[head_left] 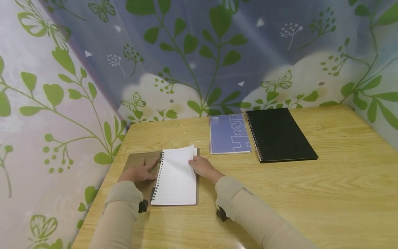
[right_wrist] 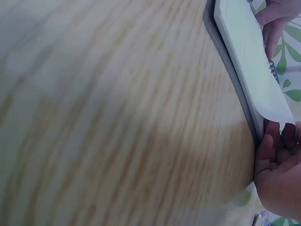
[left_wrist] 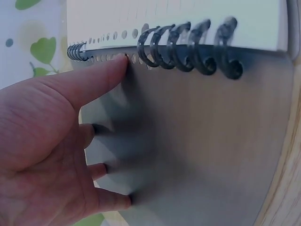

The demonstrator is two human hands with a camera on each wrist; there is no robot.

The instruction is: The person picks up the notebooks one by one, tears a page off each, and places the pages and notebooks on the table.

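Observation:
An open ring-bound notebook (head_left: 175, 183) with lined white pages lies on the table. Its brown cover (head_left: 135, 157) is folded out flat to the left. My left hand (head_left: 139, 172) rests on that cover with fingers spread, and in the left wrist view the thumb reaches to the holes beside the black rings (left_wrist: 181, 49). At the right edge of the notebook, my right hand (head_left: 203, 168) pinches the upper part of a page (head_left: 186, 152), which bends upward there. In the right wrist view, the curled fingers (right_wrist: 273, 148) sit under the lifted page corner.
Behind and right of the notebook lie a blue-purple spiral notebook (head_left: 228, 133) with white lettering and a larger black spiral book (head_left: 280, 135), both closed. The wood-grain table (head_left: 295, 197) meets patterned cloth walls (head_left: 192, 62) at the back and left.

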